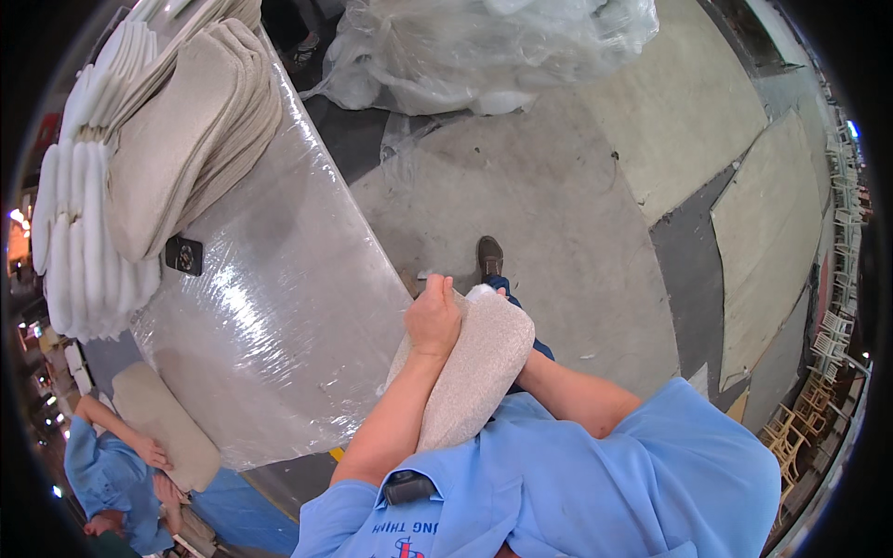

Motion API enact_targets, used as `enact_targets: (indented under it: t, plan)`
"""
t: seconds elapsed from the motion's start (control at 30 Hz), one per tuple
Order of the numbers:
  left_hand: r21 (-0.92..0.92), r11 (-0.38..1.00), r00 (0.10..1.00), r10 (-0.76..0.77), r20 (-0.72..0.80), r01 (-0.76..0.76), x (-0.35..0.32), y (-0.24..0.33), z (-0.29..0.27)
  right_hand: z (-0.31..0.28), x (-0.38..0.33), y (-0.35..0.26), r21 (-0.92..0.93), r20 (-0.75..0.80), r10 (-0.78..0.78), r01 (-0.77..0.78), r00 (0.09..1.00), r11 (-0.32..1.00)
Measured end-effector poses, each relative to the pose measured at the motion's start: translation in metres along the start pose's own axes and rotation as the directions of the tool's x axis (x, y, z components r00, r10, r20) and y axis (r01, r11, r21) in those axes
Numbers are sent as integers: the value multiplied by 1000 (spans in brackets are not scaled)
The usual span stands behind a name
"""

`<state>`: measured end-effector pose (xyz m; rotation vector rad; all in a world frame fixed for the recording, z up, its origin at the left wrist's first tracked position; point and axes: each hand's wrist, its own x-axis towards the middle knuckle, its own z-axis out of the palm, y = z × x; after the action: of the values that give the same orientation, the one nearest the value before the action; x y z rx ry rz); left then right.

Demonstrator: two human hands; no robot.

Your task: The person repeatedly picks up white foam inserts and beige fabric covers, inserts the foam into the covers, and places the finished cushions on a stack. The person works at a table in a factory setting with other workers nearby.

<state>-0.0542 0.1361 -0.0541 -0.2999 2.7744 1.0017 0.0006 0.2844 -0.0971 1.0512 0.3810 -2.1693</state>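
The left hand is clenched on the upper edge of a beige cushion held against the person's front; the right hand is mostly hidden behind it, its grip impossible to tell. To the left, the plastic-covered bench bears beige covers, white pads and a black object

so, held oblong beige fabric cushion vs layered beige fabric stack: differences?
The oblong beige fabric cushion is one piece; the layered beige fabric stack is several. The cushion is in the left hand's grip; the stack lies on the plastic-covered table. White material shows at the cushion's far end; the stack's top shows only beige. Both are beige.
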Motion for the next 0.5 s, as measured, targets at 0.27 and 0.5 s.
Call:
enact_targets:
  t: [0.27,0.5]
  plan:
    - [125,981,965,113,235,-146,-4,17,6,-4,22,17,-59,-168,-89,80,982,995]
    - [115,988,984,81,156,-100,17,5,31,-21,5,49,139,-207,-74,104,976,985]
